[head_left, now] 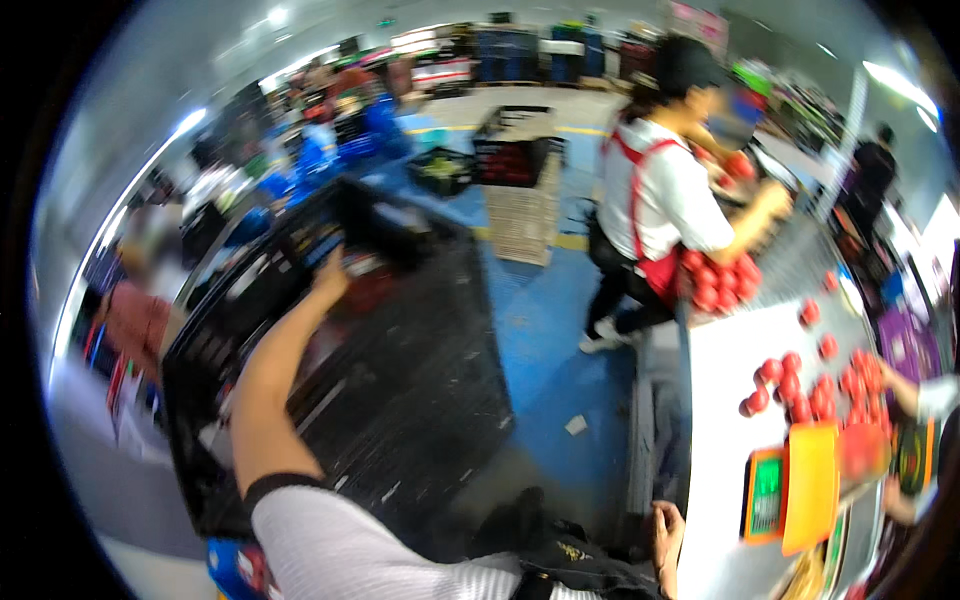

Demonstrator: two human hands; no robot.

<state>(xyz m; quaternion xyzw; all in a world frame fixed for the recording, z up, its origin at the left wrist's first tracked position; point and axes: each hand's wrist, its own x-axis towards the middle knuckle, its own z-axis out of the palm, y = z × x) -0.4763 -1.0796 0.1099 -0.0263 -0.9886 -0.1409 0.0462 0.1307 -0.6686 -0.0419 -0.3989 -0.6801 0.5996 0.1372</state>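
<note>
My left arm stretches out over a black table (420, 380). My left hand (333, 272) is at the black plastic crates (235, 310) along its far left side; blur hides its fingers and whether it grips a crate. Beside that hand lies something dark red (368, 290), too smeared to name. Low at the right, my right hand (667, 530) hangs by the near edge of a white worktable (715, 440). Its fingers look bent, but I cannot make out whether they hold anything.
Red round fruits (790, 385) lie on the worktable near an orange scale (768, 495). A co-worker in a red apron (640, 190) stands at its far end; another person's hand (900, 390) reaches in from the right. Stacked crates (520, 190) stand on the blue floor (540, 330).
</note>
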